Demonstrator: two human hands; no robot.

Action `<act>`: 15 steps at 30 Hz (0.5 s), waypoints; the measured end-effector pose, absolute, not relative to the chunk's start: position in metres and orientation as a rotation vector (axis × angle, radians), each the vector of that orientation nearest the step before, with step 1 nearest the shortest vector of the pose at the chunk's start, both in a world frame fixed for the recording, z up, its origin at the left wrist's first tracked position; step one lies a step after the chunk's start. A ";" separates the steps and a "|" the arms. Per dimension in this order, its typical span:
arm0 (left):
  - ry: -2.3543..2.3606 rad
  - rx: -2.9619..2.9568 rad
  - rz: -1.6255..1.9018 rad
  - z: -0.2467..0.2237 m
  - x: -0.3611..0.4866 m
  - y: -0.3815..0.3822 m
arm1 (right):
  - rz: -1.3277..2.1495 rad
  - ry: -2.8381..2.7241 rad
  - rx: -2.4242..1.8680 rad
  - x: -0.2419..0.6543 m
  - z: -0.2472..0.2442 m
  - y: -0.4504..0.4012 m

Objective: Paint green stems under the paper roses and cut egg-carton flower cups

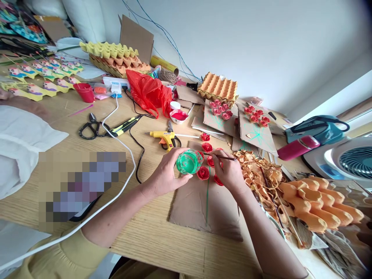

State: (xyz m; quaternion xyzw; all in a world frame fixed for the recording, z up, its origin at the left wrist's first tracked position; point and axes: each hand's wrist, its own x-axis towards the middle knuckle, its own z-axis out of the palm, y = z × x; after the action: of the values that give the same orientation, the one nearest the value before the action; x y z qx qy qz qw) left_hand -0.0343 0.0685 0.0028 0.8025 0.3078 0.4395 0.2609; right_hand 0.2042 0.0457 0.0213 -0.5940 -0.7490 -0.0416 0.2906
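My left hand [166, 170] is closed around a small clear cup of green paint [188, 162], tilted so its inside shows. A thin dark paintbrush [225, 156] is pinched in my right hand [229, 170], its tip end reaching left to the cup's rim. Below both hands lies a cardboard sheet [200, 209] with a green painted line running down it. Several red paper roses [202, 173] stand on its upper part, some partly hidden by my hands. One red rose [205, 136] sits near the sheet's top edge.
A yellow glue gun [164, 136], scissors [90, 127] and a bowl of red paint [178, 116] are beyond my left hand. A white cable [128, 149] crosses the table at left. Egg-carton scraps [258, 170] and an orange egg tray [316, 201] flank my right arm.
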 end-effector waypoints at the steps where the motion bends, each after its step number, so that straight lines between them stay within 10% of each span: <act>1: 0.829 2.174 1.191 0.003 -0.034 0.069 | -0.109 -2.003 -1.581 0.204 0.022 0.045; 15: 0.808 2.194 1.238 0.002 -0.034 0.068 | -0.020 -2.078 -1.581 0.198 0.037 0.019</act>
State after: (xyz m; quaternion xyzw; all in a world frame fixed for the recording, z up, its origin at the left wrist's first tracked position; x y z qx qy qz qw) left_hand -0.0335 0.0684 0.0019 0.8040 0.2960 0.4536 0.2455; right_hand 0.1983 0.0190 0.0372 -0.5844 -0.7679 -0.0074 0.2623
